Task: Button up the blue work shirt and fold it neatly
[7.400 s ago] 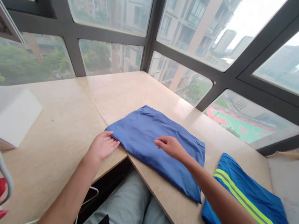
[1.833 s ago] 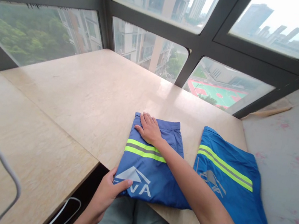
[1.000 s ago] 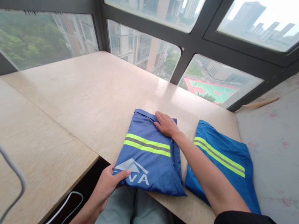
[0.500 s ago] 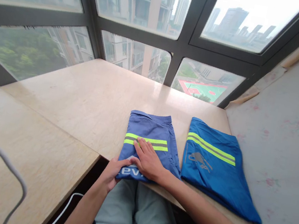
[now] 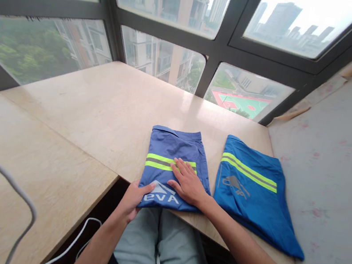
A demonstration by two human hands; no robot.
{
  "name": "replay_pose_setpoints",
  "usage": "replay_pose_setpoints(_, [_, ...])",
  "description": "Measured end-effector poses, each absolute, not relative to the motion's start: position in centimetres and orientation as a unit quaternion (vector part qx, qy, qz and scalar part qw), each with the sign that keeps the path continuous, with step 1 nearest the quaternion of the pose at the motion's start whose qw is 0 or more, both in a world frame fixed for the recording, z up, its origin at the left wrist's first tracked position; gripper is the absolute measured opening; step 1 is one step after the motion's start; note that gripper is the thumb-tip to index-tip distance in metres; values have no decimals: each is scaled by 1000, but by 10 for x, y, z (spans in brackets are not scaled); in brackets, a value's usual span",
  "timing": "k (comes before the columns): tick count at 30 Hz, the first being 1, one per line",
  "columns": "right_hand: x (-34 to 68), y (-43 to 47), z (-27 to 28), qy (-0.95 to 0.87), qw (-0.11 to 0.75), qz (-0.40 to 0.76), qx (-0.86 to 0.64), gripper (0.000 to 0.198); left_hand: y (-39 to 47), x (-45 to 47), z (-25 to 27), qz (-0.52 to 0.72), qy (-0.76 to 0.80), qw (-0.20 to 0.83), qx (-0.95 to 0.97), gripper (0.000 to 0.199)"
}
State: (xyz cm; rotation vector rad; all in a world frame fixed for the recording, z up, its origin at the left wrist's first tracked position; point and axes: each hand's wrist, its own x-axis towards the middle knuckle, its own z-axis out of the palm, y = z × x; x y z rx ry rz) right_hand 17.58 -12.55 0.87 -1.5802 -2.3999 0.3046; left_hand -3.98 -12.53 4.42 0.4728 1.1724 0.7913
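A folded purple-blue garment [image 5: 174, 144] with a yellow-green and grey reflective stripe and white lettering lies at the front edge of the wooden surface. My left hand [image 5: 133, 199] pinches its near left corner, thumb on top and fingers underneath, mostly hidden. Flat on the cloth, at the right part of the stripe, rests my right hand [image 5: 189, 183] with its fingers stretched out. To the right lies a second folded garment, brighter blue [image 5: 247, 207], with a similar stripe and a grey print; neither hand is holding it.
The pale wooden surface [image 5: 100, 101] runs back to dark-framed windows [image 5: 164, 42]. A papered wall [image 5: 340, 177] bounds the right side. A grey cable [image 5: 22, 194] arcs over the left; a white cable [image 5: 78, 233] hangs in the dark gap by my legs.
My right hand has slid to the right over the purple-blue garment, uncovering more of its lettering. My left hand keeps its hold on the corner. The view has shifted slightly.
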Motion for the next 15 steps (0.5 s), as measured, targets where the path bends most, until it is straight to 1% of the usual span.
replay_pose_setpoints(2, [178,-124,10,-802,178,167,-545,64,-127,-39,49,356,525,747,196,36])
replay_pose_setpoints(3, [179,-123,13,-778,220,212,-549,65,-128,-39,52,352,520,758,178,36])
replay_pose_setpoints(6, [178,-131,30,-638,399,380,-537,72,-131,-40,63,321,488,804,106,32])
replay_pose_setpoints(8, [176,-146,43,-518,510,495,-477,75,-133,-41,69,308,457,831,78,30])
replay_pose_setpoints(9, [174,-157,47,-461,546,545,-439,76,-133,-41,71,304,445,839,75,28])
replay_pose_setpoints(10, [171,-170,50,-404,569,588,-411,78,-133,-40,73,303,441,841,76,26])
replay_pose_setpoints(12, [162,-198,49,-309,568,657,-387,79,-133,-38,74,299,458,834,75,20])
replay_pose_setpoints(15, [144,-236,37,-230,498,778,-306,73,-128,-33,78,299,490,816,72,11])
